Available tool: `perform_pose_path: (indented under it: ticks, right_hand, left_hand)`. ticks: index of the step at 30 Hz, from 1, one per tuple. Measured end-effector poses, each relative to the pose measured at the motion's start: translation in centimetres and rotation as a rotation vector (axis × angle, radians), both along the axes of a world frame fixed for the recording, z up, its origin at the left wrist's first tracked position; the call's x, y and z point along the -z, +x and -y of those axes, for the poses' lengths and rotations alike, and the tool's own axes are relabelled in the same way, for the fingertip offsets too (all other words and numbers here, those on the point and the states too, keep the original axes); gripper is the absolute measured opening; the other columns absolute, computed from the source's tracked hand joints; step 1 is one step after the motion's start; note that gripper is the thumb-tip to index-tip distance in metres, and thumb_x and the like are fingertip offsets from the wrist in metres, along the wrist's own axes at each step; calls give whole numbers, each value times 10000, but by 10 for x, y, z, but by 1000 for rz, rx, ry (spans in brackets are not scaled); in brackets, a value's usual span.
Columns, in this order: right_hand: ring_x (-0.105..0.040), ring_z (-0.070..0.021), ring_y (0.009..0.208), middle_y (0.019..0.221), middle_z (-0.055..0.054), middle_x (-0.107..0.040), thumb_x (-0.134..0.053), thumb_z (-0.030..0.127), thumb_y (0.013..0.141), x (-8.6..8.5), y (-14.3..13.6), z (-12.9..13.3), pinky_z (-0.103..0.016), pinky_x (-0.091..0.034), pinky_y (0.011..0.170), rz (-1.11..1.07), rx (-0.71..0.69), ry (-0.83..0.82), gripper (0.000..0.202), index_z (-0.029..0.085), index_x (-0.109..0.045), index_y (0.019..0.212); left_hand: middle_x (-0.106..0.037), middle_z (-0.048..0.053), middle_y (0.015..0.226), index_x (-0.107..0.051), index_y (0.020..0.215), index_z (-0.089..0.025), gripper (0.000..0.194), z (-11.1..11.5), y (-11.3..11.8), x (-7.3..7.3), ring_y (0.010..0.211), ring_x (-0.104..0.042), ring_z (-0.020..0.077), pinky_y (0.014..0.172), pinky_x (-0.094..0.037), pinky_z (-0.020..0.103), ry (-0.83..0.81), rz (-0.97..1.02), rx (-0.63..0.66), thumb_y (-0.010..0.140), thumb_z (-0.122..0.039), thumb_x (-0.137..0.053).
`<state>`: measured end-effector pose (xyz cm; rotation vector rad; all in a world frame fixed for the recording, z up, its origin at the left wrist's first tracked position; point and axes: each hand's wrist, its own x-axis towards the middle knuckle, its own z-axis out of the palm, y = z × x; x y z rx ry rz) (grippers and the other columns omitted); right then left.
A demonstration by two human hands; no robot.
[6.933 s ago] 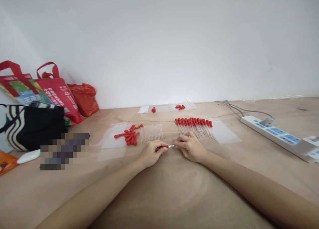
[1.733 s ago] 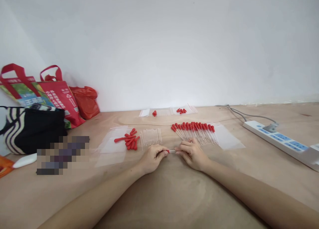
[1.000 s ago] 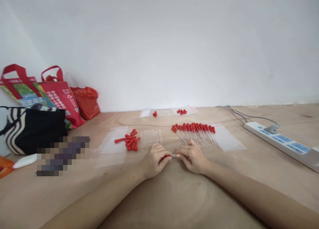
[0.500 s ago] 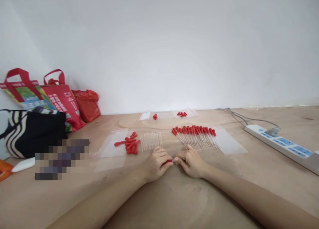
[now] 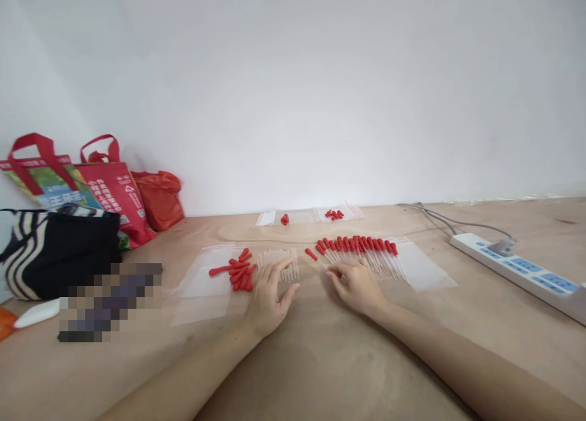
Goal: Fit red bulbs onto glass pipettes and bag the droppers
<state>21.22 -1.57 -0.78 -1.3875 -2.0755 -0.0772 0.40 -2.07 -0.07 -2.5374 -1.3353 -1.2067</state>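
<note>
My right hand pinches the thin clear end of a red-bulbed dropper, whose bulb points up and to the left. Just right of it, a row of clear tubes with red bulbs fans out on the table. My left hand is empty, with thumb and fingers apart, over the near part of a row of bare clear tubes. Loose red bulbs lie in a pile left of that hand, on a clear plastic bag.
Small bags with red bulbs lie near the wall. A white power strip with a grey plug and cable is at the right. Red bags and a black striped bag stand at the left on the wooden table.
My left hand has let go of the red bulb, opened and moved left toward the bare tubes. My right hand has shifted slightly right with the dropper, now beside the row.
</note>
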Motion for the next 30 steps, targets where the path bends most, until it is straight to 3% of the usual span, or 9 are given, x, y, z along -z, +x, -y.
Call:
perform_pose_path:
  ticks: [3,8,13,17,23,26,27,30]
  right_hand:
    - [-570,-156,716,702,-13,-651,-447,219,782,-2,-13,-14,-293,-237,662,-20,130,-23,160,201,-602,814]
    - [-591,-184,717,743,-59,-667,-450,200,753,1,-34,-32,-315,-224,674,44,217,-83,166,174,-576,858]
    - [-597,-192,686,690,-71,-664,-419,199,773,7,-37,-43,-323,-213,667,62,292,-136,168,159,-552,868]
    - [-593,-194,689,684,-65,-659,-408,257,792,5,-36,-41,-330,-215,680,47,269,-91,181,163,-552,850]
    - [-580,-187,704,657,-42,-647,-425,293,785,-3,-54,-30,-339,-224,724,-16,189,-78,186,190,-572,733]
    - [-583,-201,726,682,-65,-652,-428,321,777,-8,-72,-33,-354,-233,762,-26,210,-164,210,180,-584,777]
    - [-585,-207,736,703,-76,-654,-432,325,771,-10,-78,-35,-360,-238,769,-22,224,-205,218,172,-584,804]
    - [-587,-224,763,775,-109,-654,-438,294,748,-14,-90,-41,-366,-251,767,13,282,-322,227,147,-585,839]
  left_hand:
    - [-551,71,1000,-433,1099,-200,337,1,-1,0,955,-503,222,842,-376,374,-44,-15,36,770,-197,-502]
    - [-559,61,992,-456,1055,-206,299,1,0,-2,949,-507,221,842,-372,382,-90,-40,57,761,-182,-502]
    - [-568,52,971,-492,1015,-203,263,5,3,-3,916,-515,209,811,-390,356,-132,-70,89,754,-176,-499]
    - [-594,49,935,-530,972,-200,222,0,1,-8,905,-525,225,812,-364,387,-119,-84,-54,752,-227,-520]
    - [-634,48,869,-611,769,-208,135,-39,-45,-39,905,-531,266,771,-357,398,-189,-220,-474,740,-296,-513]
    - [-639,55,918,-634,773,-211,188,-59,-76,-47,922,-538,266,782,-370,379,-293,-266,-569,721,-347,-514]
    - [-633,61,954,-634,815,-205,228,-64,-84,-46,945,-532,263,788,-377,362,-298,-272,-544,718,-366,-506]
    - [-622,63,1024,-609,958,-179,360,-74,-101,-39,954,-549,214,810,-396,285,-372,-285,-301,739,-411,-442]
